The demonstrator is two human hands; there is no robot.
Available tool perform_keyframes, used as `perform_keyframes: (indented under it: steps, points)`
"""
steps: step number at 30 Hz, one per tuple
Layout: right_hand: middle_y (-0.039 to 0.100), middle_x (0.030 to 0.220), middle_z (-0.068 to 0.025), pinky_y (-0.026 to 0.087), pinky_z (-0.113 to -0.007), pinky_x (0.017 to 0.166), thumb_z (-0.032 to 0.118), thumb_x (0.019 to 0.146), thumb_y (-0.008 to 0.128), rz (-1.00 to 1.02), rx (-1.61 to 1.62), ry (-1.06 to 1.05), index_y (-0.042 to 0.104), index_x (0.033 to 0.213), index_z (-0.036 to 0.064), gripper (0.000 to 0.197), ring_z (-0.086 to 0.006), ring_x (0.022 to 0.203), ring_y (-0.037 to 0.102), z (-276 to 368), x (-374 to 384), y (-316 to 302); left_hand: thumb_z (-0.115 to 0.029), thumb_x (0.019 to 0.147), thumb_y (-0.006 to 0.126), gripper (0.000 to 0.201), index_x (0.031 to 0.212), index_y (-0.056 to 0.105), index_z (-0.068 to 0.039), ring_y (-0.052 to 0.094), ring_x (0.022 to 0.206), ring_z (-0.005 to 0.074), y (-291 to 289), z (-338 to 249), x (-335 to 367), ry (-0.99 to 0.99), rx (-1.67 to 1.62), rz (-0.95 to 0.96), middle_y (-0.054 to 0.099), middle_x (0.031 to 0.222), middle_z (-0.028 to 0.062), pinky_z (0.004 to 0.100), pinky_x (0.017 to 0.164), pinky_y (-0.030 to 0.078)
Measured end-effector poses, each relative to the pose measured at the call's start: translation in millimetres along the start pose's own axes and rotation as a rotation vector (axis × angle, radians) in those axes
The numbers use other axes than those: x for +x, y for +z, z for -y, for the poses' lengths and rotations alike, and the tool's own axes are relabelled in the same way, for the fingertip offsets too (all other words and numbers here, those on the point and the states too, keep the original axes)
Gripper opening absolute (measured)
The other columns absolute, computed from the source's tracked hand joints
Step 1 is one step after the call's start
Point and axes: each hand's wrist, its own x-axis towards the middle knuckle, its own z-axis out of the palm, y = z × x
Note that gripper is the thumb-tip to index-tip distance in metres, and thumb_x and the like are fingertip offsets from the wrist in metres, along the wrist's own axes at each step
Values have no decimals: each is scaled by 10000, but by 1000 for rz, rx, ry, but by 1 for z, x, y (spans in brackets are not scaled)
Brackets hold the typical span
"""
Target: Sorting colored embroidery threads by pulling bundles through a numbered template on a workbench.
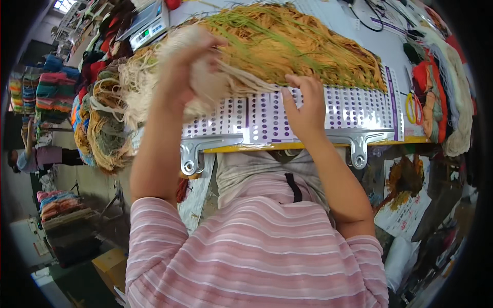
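Observation:
A loose bundle of cream yarn [209, 84] hangs at my left hand [179, 64]. That hand is raised and smeared by motion, with its fingers curled around the yarn. Several cream strands run from the bundle across to my right hand [306, 105], whose thumb and index finger close on their ends. Beneath both hands lies a white card [341, 115] with rows of dark round holes and purple bands. Behind it spreads a thick mass of golden and green yarn [287, 43], whose near ends meet the card. More cream yarn lies left of my left hand.
Two metal clips [359, 146] grip the card at the table's yellow front edge. A digital scale [149, 31] stands at the back left. Skeins of coloured yarn [105, 128] crowd the left side, others the right, near scissors [413, 108]. A person [38, 154] stands far left.

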Motion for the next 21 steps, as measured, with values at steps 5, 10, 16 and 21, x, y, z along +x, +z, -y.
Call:
perform_keyframes:
  steps: [5, 10, 16, 21]
  points:
    - [619, 928, -92, 435, -319, 795, 185, 760, 718, 251, 688, 201, 648, 929, -4, 262, -195, 859, 572, 62, 15, -15, -273, 935, 435, 438, 1266, 505, 4, 411, 1273, 241, 48, 45, -36, -203, -261, 308, 347, 1439, 158, 380, 1022, 366]
    - [640, 838, -17, 427, -214, 692, 113, 895, 583, 285, 880, 507, 648, 911, -20, 148, -62, 730, 533, 64, 6, -21, -256, 943, 416, 475, 1325, 423, 25, 430, 1260, 252, 46, 46, -48, -193, -349, 197, 365, 1422, 169, 379, 1025, 368]
    - [660, 808, -53, 478, -220, 692, 92, 913, 538, 348, 1042, 516, 634, 935, -37, 162, -82, 728, 592, 77, -3, -25, -207, 875, 577, 569, 1366, 378, 2, 576, 931, 156, 44, 47, -62, -143, -192, 195, 579, 1074, 79, 302, 827, 472]
    - [682, 808, -105, 519, -235, 671, 78, 909, 526, 393, 976, 554, 633, 919, -63, 177, -101, 715, 629, 90, -6, -35, -125, 822, 658, 636, 1379, 374, -11, 579, 800, 108, 54, 41, -72, -75, -57, 127, 612, 878, 34, 244, 712, 465]
